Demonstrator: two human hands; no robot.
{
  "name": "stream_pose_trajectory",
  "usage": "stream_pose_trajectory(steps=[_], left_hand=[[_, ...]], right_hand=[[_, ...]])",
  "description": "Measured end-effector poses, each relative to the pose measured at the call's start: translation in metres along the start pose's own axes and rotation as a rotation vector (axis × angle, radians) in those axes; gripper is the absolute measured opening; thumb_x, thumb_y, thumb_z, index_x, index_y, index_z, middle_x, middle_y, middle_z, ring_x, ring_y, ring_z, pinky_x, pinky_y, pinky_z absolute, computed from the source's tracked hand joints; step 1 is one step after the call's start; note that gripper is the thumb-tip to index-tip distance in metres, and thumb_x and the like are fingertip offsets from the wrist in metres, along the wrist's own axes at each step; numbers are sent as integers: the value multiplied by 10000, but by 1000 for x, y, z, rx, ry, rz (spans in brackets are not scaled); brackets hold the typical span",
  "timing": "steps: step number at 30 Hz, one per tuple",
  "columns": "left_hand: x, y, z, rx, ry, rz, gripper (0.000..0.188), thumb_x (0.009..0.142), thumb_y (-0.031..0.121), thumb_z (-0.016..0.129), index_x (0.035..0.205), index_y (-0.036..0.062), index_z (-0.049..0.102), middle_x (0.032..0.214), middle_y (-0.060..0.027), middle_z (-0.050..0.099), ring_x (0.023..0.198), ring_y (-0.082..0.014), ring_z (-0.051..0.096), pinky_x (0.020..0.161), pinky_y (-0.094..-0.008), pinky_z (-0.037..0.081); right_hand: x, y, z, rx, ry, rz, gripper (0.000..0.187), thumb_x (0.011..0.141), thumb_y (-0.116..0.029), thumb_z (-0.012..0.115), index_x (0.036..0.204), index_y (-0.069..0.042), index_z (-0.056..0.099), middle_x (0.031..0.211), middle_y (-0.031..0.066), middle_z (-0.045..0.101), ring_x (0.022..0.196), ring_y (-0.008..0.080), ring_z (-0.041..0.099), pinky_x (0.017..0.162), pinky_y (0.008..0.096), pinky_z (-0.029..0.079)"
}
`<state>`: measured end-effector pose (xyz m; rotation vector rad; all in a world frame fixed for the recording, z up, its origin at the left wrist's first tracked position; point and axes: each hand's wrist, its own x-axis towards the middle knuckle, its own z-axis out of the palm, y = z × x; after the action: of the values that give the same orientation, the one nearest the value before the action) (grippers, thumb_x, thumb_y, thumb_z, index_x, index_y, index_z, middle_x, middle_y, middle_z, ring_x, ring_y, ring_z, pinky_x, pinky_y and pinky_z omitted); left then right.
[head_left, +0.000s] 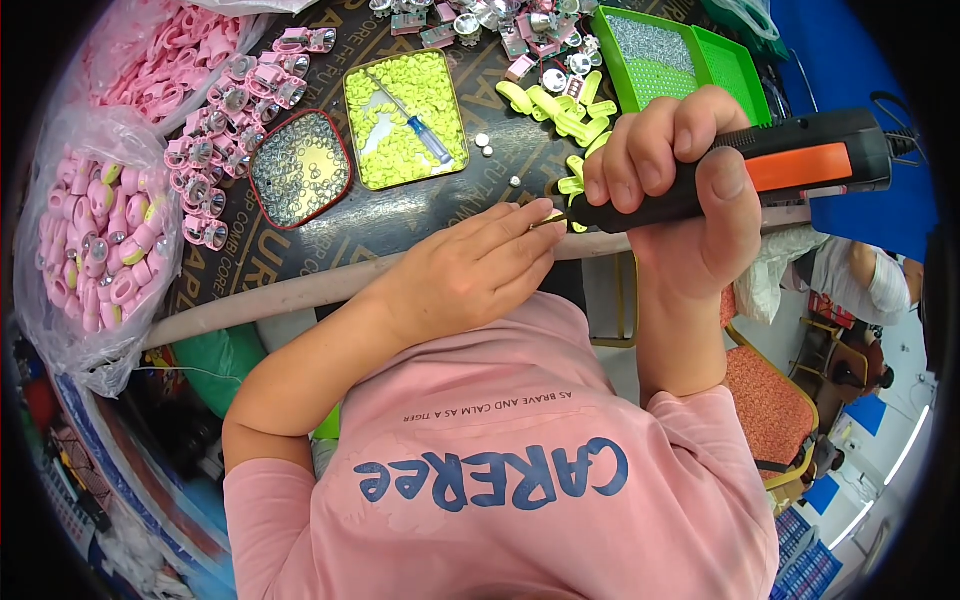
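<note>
My right hand (675, 160) is wrapped round a black electric screwdriver (800, 165) with an orange panel, held nearly level. Its thin bit points left and meets the fingertips of my left hand (475, 265). Those fingers are pressed together near the table's front edge; whatever they pinch is hidden behind them. Just beyond the hands lie lime-green plastic parts (565, 118), several small silvery pieces (484, 142) and a tin of small yellow-green parts (408, 120). A blue-handled screwdriver (428, 138) rests across that tin.
To the left stand a red-rimmed tin of clear rings (300, 168), pink lamp parts with reflectors (225, 120) and a bag of pink pieces (100, 240). A green tray of screws (652, 50) sits far right. A pale padded edge (270, 300) borders the table; orange chairs (765, 405) stand behind.
</note>
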<state>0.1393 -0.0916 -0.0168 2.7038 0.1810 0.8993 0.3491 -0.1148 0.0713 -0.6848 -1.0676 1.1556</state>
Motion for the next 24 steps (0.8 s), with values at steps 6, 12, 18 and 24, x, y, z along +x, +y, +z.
stream_pose_trajectory(steps=[6, 12, 18, 24], left_hand=[[-1, 0, 2, 7, 14, 44, 279, 820, 69, 734, 1086, -16, 724, 1276, -145, 682, 1178, -386, 661, 914, -457, 614], [2, 3, 5, -74, 110, -48, 326, 815, 43, 779, 1123, -43, 715, 1219, -165, 679, 1098, -413, 674, 857, -458, 620], [-1, -2, 10, -13, 83, 70, 300, 799, 42, 784, 1079, -45, 720, 1146, -185, 672, 1066, -404, 677, 837, -462, 618], [-4, -1, 15, 41, 133, 34, 197, 818, 127, 703, 952, -15, 724, 1252, -158, 652, 1126, -397, 664, 901, -477, 612]], right_hand=[[1, -8, 0, -70, 16, -18, 303, 975, -359, 666, 977, -111, 491, 794, 46, 529, 663, 189, 548, 657, 396, 514], [-5, 3, 7, -52, 65, -25, 275, 839, 42, 724, 936, -43, 482, 768, 127, 627, 615, 171, 616, 590, 321, 551], [-5, 4, 12, 29, 78, -51, 273, 855, 39, 710, 955, -49, 471, 769, 119, 618, 616, 167, 599, 610, 342, 555], [-6, 7, 10, 34, 62, -38, 259, 882, 35, 680, 958, -57, 450, 759, 115, 598, 607, 172, 579, 630, 370, 558]])
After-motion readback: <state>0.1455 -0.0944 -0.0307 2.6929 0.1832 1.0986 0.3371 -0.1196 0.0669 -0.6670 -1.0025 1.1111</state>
